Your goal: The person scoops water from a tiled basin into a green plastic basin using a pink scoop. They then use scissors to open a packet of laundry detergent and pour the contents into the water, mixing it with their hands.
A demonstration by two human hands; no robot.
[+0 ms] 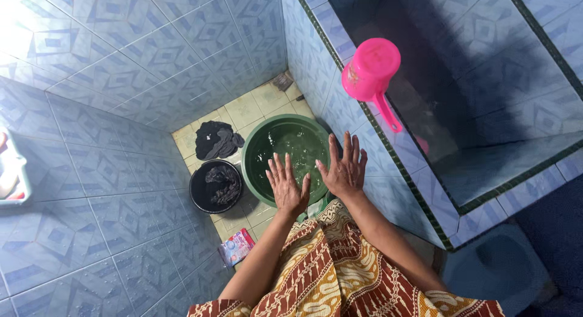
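Observation:
My left hand (286, 184) and my right hand (344, 167) hover side by side with fingers spread, palms down, holding nothing. Both hang over the near rim of a round green basin (255, 141) full of water on the tiled floor. The hands do not touch each other; I cannot tell whether they touch the basin. My patterned brown skirt fills the lower middle of the view.
A black bucket (200, 195) with dark wet cloth stands left of the basin. More dark clothes (217, 141) lie on the floor behind it. A pink dipper (370, 71) rests on the tiled water tank's edge (388, 153). A small packet (237, 246) lies on the floor.

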